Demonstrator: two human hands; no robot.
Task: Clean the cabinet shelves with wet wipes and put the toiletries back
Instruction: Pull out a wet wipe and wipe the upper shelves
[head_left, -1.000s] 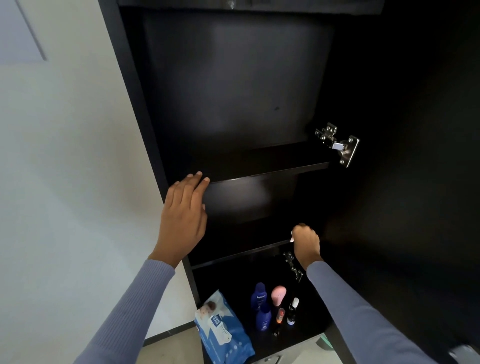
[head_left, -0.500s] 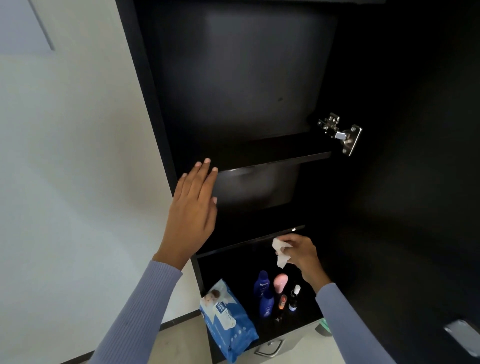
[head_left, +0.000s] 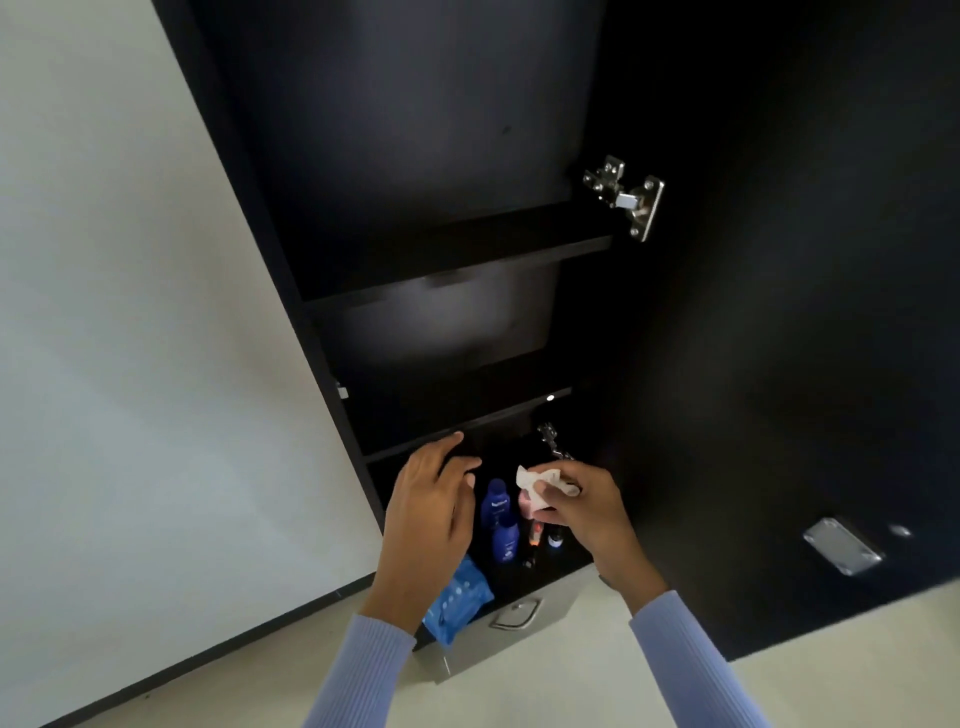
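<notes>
Head view is showing both hands dropping from the upper shelves toward the bottom compartment. A second ago the left hand (head_left: 431, 525) was resting flat on the edge of the middle shelf and the right hand (head_left: 582, 512) was reaching onto the shelf below it; now both are hovering in front of the lowest opening. The right fingers are pinching a crumpled wet wipe (head_left: 535, 486), which was mostly hidden in the fist before and is now sticking out to the left. The left fingers are loosely spread and slightly bent, holding nothing, their tips close to the front edge of the lower shelf (head_left: 467, 431). That is suggesting the wiping of the two upper shelves (head_left: 457, 260) is finished or pausing, both lying bare and dark.

Inside the bottom compartment the toiletries are standing together: two blue bottles (head_left: 498, 519), a pink-topped item partly behind the wipe, and small dark bottles (head_left: 543, 540) to their right. The blue wipes pack (head_left: 457, 603) is leaning at the near left corner, partly behind the left wrist.
</notes>
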